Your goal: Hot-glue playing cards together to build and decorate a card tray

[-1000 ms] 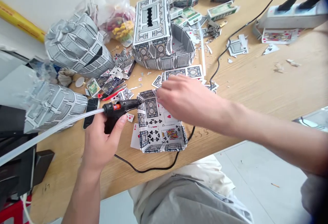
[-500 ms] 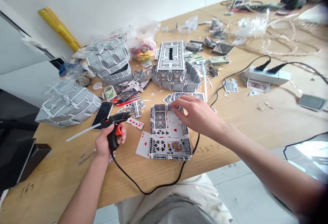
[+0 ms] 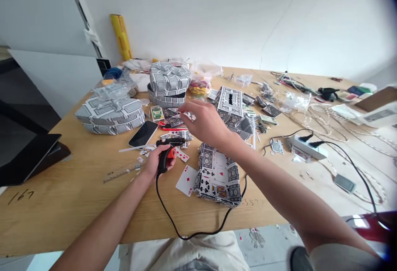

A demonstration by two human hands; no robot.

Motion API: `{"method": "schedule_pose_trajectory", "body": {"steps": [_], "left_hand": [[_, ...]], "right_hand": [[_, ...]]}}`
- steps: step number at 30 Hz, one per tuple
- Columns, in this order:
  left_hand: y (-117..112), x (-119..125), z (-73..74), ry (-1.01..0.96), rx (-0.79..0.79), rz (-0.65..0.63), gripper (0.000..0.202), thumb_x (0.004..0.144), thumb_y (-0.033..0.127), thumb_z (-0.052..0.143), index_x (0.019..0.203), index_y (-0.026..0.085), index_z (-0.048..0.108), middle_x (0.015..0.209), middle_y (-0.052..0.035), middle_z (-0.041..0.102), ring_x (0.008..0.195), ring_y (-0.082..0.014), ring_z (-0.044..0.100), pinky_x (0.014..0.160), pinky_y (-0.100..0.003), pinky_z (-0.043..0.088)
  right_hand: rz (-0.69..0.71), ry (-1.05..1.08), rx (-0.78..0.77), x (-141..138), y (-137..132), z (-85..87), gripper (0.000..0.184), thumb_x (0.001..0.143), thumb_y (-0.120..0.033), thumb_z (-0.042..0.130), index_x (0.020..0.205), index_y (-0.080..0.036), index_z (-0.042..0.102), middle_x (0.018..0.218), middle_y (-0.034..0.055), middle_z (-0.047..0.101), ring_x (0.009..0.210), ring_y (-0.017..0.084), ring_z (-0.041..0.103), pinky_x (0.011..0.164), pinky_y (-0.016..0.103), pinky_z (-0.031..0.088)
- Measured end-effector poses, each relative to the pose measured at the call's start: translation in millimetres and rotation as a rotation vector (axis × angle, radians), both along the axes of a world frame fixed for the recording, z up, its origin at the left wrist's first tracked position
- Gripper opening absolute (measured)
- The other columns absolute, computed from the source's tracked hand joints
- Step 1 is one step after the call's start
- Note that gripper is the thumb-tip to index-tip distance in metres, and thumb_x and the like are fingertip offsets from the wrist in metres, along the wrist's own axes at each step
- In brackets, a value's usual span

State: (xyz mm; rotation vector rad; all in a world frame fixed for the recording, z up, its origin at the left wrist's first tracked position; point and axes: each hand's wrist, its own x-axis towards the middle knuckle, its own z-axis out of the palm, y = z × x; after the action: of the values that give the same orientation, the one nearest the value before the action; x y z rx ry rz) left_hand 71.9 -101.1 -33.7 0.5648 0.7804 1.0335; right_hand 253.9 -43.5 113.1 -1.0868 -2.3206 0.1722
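Observation:
My left hand (image 3: 156, 161) is wrapped round the grip of a black hot glue gun (image 3: 166, 157) with an orange trigger, its nozzle pointing right. A glue stick (image 3: 133, 148) juts from its back. My right hand (image 3: 206, 122) reaches over the heap of cards, thumb and fingertips slightly apart with nothing visible between them. Under my right forearm stands an open tray made of playing cards (image 3: 218, 174), its far right corner hidden by the arm. An ace of diamonds (image 3: 186, 180) lies against its left side. A red utility knife (image 3: 170, 127) lies near my right fingertips.
Woven card baskets (image 3: 111, 113) and a card box with a slot (image 3: 230, 101) stand behind. A phone (image 3: 143, 133), a clear ruler (image 3: 122, 172) and a power strip (image 3: 307, 146) lie about. The gun's black cord (image 3: 198, 234) loops along the front edge.
My right hand has left the tray's far edge and moved up and left over the cards. The left hand still holds the glue gun. The view has tilted up and shifted left.

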Motion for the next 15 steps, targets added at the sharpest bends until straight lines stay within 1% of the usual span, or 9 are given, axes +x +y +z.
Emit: {"method": "schedule_pose_trajectory", "body": {"steps": [2, 3, 5, 7, 8, 10, 13, 15], "left_hand": [[-1, 0, -2.0, 0.004, -0.017, 0.008, 0.033, 0.079, 0.043, 0.076, 0.081, 0.010, 0.072, 0.071, -0.0077, 0.067, 0.053, -0.0134, 0.058, 0.044, -0.023, 0.040], [-2, -1, -2.5, 0.004, -0.022, 0.012, 0.033, 0.078, 0.043, 0.077, 0.082, 0.011, 0.072, 0.073, -0.0078, 0.068, 0.054, -0.0133, 0.059, 0.044, -0.023, 0.040], [-3, -3, -2.8, -0.001, -0.023, 0.016, 0.032, 0.076, 0.042, 0.079, 0.081, 0.011, 0.071, 0.074, -0.0071, 0.067, 0.056, -0.0133, 0.059, 0.046, -0.023, 0.040], [-4, -5, -2.6, -0.010, -0.015, 0.018, 0.031, 0.075, 0.041, 0.080, 0.078, 0.013, 0.069, 0.071, -0.0057, 0.065, 0.057, -0.0134, 0.059, 0.047, -0.023, 0.041], [-5, -6, -2.6, -0.014, -0.009, 0.019, 0.030, 0.075, 0.041, 0.079, 0.076, 0.013, 0.069, 0.069, -0.0052, 0.064, 0.056, -0.0132, 0.058, 0.048, -0.023, 0.041], [-4, -7, -3.0, -0.026, 0.001, 0.021, 0.031, 0.077, 0.043, 0.078, 0.073, 0.014, 0.067, 0.065, -0.0051, 0.062, 0.055, -0.0129, 0.055, 0.048, -0.024, 0.040], [-3, -8, -3.9, -0.049, 0.011, 0.019, 0.031, 0.077, 0.043, 0.077, 0.071, 0.014, 0.068, 0.065, -0.0060, 0.063, 0.055, -0.0131, 0.055, 0.047, -0.024, 0.040], [-2, -8, -4.1, -0.062, 0.013, 0.005, 0.031, 0.077, 0.042, 0.077, 0.070, 0.014, 0.068, 0.065, -0.0066, 0.063, 0.054, -0.0131, 0.054, 0.047, -0.024, 0.040]], "right_hand": [[0.128, -0.132, 0.021, -44, 12, 20.2, 0.030, 0.100, -0.012, 0.051, 0.114, -0.016, 0.077, 0.117, 0.0112, 0.078, 0.107, 0.024, 0.070, 0.092, 0.037, 0.052], [0.165, -0.204, 0.034, -65, 20, 27.9, 0.031, 0.098, -0.009, 0.052, 0.115, -0.015, 0.078, 0.117, 0.0123, 0.078, 0.106, 0.024, 0.070, 0.089, 0.037, 0.052], [0.188, -0.332, 0.050, -97, 42, 38.1, 0.033, 0.095, -0.006, 0.055, 0.115, -0.015, 0.078, 0.116, 0.0135, 0.078, 0.103, 0.025, 0.069, 0.088, 0.038, 0.052], [0.119, -0.413, 0.039, -114, 69, 42.1, 0.031, 0.093, -0.005, 0.058, 0.113, -0.014, 0.080, 0.113, 0.0141, 0.078, 0.101, 0.026, 0.069, 0.089, 0.039, 0.053], [0.085, -0.447, 0.032, -117, 81, 42.2, 0.030, 0.093, -0.006, 0.059, 0.114, -0.013, 0.080, 0.113, 0.0140, 0.079, 0.102, 0.026, 0.068, 0.091, 0.040, 0.054], [0.005, -0.519, 0.020, -111, 103, 39.5, 0.033, 0.093, -0.009, 0.061, 0.120, -0.013, 0.079, 0.119, 0.0154, 0.078, 0.106, 0.028, 0.068, 0.095, 0.042, 0.055], [-0.109, -0.677, -0.060, -82, 125, 30.7, 0.036, 0.098, -0.018, 0.059, 0.130, -0.016, 0.076, 0.132, 0.0160, 0.075, 0.114, 0.030, 0.069, 0.097, 0.043, 0.056], [-0.144, -0.738, -0.097, -57, 135, 22.9, 0.035, 0.100, -0.021, 0.058, 0.128, -0.016, 0.077, 0.127, 0.0162, 0.077, 0.110, 0.030, 0.071, 0.093, 0.043, 0.056]]}}
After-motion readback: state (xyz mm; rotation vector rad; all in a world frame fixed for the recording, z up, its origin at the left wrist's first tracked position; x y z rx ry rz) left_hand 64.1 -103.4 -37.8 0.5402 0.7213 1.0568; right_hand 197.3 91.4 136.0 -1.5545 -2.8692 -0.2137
